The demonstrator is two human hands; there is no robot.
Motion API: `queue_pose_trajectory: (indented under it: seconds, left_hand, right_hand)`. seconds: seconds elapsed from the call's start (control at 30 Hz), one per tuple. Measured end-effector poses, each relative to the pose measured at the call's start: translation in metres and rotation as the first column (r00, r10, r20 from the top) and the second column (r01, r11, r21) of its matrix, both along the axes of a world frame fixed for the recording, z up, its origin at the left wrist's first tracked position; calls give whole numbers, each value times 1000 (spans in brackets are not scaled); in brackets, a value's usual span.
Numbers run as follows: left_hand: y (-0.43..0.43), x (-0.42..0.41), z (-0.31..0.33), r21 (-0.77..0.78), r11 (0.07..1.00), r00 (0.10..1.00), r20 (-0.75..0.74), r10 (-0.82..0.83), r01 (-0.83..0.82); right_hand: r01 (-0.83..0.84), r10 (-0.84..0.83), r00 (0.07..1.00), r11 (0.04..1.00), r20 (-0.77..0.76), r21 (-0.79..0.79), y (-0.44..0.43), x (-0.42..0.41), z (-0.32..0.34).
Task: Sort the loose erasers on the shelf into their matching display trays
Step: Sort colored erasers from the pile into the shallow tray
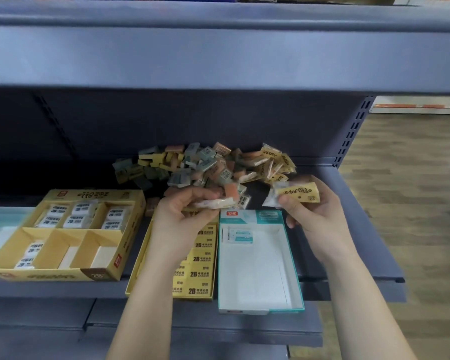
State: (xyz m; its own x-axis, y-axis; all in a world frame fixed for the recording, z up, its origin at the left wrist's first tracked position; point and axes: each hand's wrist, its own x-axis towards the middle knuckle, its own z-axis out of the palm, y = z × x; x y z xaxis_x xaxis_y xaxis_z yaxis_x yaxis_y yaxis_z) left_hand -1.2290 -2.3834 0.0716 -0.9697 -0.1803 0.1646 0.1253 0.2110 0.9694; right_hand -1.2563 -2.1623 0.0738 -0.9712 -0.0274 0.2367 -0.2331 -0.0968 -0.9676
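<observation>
Both hands are raised just above the near trays and close together, each closed on something: the left hand [185, 219] pinches a pale clear-wrapped eraser [215, 203], and the right hand [317, 211] grips a yellow packet eraser [298, 191] whose long axis runs left to right. Below them the grey shelf [361, 229] carries three trays in a near row: a yellow compartment tray [99, 275] at the left, a yellow 2B tray [137, 268] under the left hand, and a teal-and-white tray [295, 268] at the right holding a single eraser [238, 236]. The loose pile [205, 165] lies just beyond the hands. The packet's lettering looks like that on the compartment tray's flap, so its home probably lies well to the left, past the left hand, which is nearer it.
</observation>
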Motion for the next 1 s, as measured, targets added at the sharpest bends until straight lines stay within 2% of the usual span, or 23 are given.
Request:
queue_pose_trajectory:
  seconds: [0.23, 0.4, 0.57, 0.67, 0.73, 0.87, 1.0]
  left_hand:
    - [-11, 12, 6, 165, 982, 995, 9, -95, 92]
    - [-26, 11, 9, 212, 974, 997, 15, -82, 77]
    - [-55, 8, 18, 431, 894, 991, 2, -134, 120]
    - [-84, 9, 22, 460, 879, 990, -7, -140, 127]
    - [-104, 12, 26, 433, 897, 995, 19, -102, 84]
    - [-143, 20, 30, 206, 975, 996, 19, -85, 79]
    - [-181, 25, 33, 176, 978, 994, -14, -113, 113]
  right_hand:
    - [6, 7, 994, 993, -109, 115, -12, -3, -8]
    - [0, 1, 1000, 998, -14, 62, -27, 0, -5]
    - [28, -29, 1000, 991, 9, 128, -54, 2, 6]
    - [-47, 47, 999, 989, 9, 144, -78, 1, 10]
    - [-83, 85, 996, 985, -6, 149, -98, 3, 13]
    - [-86, 95, 994, 985, -52, 152, -143, 10, 19]
    - [-125, 132, 990, 985, -58, 122, -176, 18, 14]
